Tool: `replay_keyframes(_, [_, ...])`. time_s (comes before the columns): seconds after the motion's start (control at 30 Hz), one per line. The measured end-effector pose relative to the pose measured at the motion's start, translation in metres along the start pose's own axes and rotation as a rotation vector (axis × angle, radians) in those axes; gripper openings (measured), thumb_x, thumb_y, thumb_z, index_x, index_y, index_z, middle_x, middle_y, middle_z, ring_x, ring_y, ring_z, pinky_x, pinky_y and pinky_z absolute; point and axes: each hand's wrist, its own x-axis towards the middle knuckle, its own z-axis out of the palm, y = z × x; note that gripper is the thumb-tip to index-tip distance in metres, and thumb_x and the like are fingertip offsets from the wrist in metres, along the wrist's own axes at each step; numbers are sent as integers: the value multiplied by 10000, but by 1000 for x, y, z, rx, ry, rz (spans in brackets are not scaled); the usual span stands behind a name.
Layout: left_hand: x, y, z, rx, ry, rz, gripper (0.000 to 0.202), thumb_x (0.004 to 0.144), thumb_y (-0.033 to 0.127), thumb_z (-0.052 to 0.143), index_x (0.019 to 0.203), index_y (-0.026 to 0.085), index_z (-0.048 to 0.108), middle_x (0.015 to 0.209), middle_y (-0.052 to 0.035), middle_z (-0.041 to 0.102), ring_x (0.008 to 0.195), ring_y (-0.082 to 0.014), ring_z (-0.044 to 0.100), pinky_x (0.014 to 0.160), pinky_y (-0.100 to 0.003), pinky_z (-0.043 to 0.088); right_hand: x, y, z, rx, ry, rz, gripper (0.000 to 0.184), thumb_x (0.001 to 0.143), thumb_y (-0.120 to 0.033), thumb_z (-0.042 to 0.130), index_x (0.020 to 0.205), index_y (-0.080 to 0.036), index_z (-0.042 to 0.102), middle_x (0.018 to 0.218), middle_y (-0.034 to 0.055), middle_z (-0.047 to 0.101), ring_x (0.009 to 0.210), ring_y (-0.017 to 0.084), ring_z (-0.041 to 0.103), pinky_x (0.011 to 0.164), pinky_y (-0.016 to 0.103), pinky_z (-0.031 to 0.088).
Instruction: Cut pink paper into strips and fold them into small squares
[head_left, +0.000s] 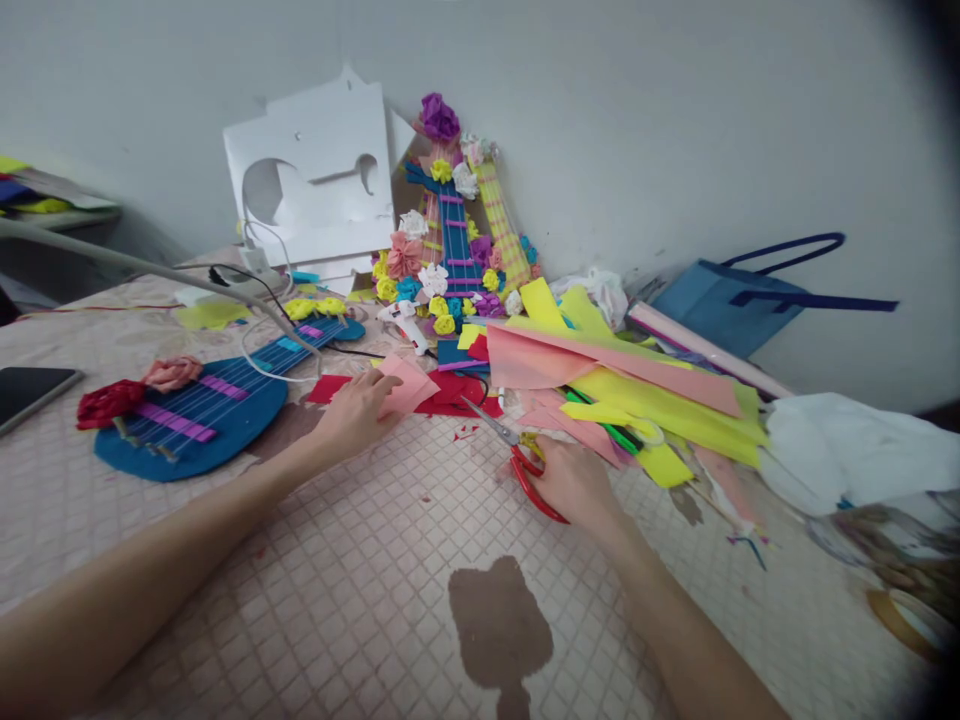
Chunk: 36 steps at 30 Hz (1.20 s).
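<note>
My left hand (356, 412) has its fingers closed on a piece of pink paper (409, 384), above the red paper (448, 391) lying on the table. In my right hand (574, 482) is a pair of scissors (531, 482) with red and yellow handles, its blades pointing up and left toward the papers. Small red scraps (465, 433) lie just left of the blades. Beyond my left hand rests a blue ukulele-shaped craft (247, 405) with purple strips, strings and paper flowers.
Yellow paper sheets (667, 415) and a long pink sheet (622, 365) are piled right of centre. Behind them stand flower-trimmed guitar crafts (454, 225) and a white glue gun (405, 325). A phone (34, 392) lies far left; a blue bag (727, 305) leans at the right.
</note>
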Motion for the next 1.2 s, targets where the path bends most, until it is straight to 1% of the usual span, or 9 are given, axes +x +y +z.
replay_keyframes(0.2, [2, -2, -3, -48, -57, -73, 390, 769, 150, 452, 1141, 133, 569, 935, -86, 658, 831, -208, 623, 714, -288, 463, 4, 10, -5, -42, -2, -11, 416, 839, -567, 476, 936, -198, 642, 862, 81, 727, 823, 254, 674, 612, 294, 418])
replay_keyframes(0.33, [2, -4, -4, -91, -51, -111, 392, 768, 151, 432, 1132, 127, 574, 915, -75, 677, 799, -194, 629, 682, -266, 451, 8, 17, -8, -117, -28, 26, 438, 844, -574, 455, 858, -176, 639, 805, 112, 722, 794, 267, 677, 605, 299, 419])
replay_keyframes(0.47, [4, -12, -5, -179, -39, -116, 388, 759, 170, 447, 1125, 135, 571, 842, -49, 685, 749, -174, 626, 657, -247, 445, 11, 26, -7, -144, -20, 28, 448, 836, -584, 461, 876, -175, 639, 799, 116, 719, 803, 276, 674, 617, 306, 431])
replay_keyframes(0.6, [6, -19, -6, -278, -36, -133, 363, 762, 203, 465, 1096, 139, 590, 822, -48, 683, 740, -160, 627, 659, -238, 448, 14, 36, -6, -147, -15, 40, 453, 847, -567, 443, 921, -167, 643, 859, 132, 714, 841, 285, 666, 627, 316, 441])
replay_keyframes(0.67, [6, -21, -7, -275, -42, -142, 329, 763, 231, 476, 1051, 143, 610, 834, -58, 679, 743, -164, 624, 658, -243, 446, 14, 40, -5, -136, -18, 57, 453, 849, -561, 445, 965, -168, 639, 882, 133, 712, 860, 288, 664, 636, 321, 445])
replay_keyframes(0.77, [6, -22, -7, -242, -88, -88, 305, 708, 269, 550, 975, 143, 627, 839, -66, 668, 736, -179, 615, 646, -257, 438, 15, 42, -6, -119, -6, 77, 428, 843, -551, 471, 969, -176, 634, 895, 131, 708, 892, 290, 658, 649, 317, 447])
replay_keyframes(0.9, [5, -21, -4, -247, -119, -67, 273, 669, 234, 562, 924, 159, 622, 769, -36, 657, 687, -169, 608, 606, -244, 425, 15, 43, -6, -95, 0, 89, 395, 835, -533, 506, 943, -179, 642, 909, 131, 702, 909, 286, 651, 671, 313, 447])
replay_keyframes(1.03, [4, -20, -5, -272, -102, -85, 273, 705, 197, 495, 945, 140, 613, 725, -34, 651, 642, -151, 598, 581, -234, 417, 17, 46, -4, -71, -3, 97, 354, 843, -481, 509, 960, -174, 643, 958, 131, 694, 922, 273, 646, 691, 307, 447])
replay_keyframes(1.2, [6, -23, -7, -360, -46, -119, 289, 700, 219, 516, 959, 138, 616, 740, -37, 648, 657, -151, 596, 589, -239, 425, 19, 52, 1, -61, 4, 129, 422, 846, -486, 495, 1102, -166, 596, 1031, 135, 679, 916, 280, 649, 701, 331, 451])
